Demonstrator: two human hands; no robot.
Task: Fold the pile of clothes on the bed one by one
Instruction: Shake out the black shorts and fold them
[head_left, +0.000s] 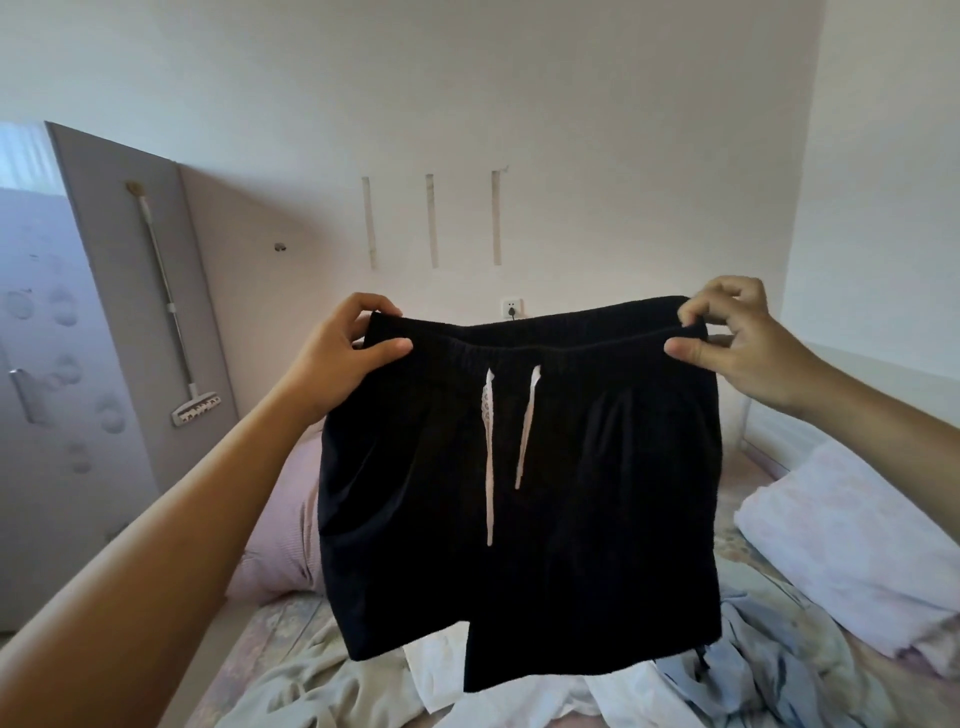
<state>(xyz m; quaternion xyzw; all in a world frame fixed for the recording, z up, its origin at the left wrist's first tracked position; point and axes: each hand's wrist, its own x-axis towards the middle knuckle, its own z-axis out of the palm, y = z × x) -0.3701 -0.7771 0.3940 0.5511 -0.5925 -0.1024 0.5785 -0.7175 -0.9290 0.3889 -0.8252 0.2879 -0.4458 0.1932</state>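
Note:
A pair of black shorts (597, 493) with two white drawstrings hangs in the air in front of me, waistband up and legs down. My left hand (345, 353) pinches the left end of the waistband between thumb and fingers. My right hand (737, 338) pinches the right end the same way. Below the shorts a pile of clothes (519, 686) lies on the bed, white, beige and light blue pieces tangled together; the shorts hide its middle.
A pink pillow (280, 545) lies on the bed at the left and a white pillow (857, 540) at the right. A mop (171, 312) leans on a grey wardrobe door at the left. A wall socket (511, 307) sits behind the shorts.

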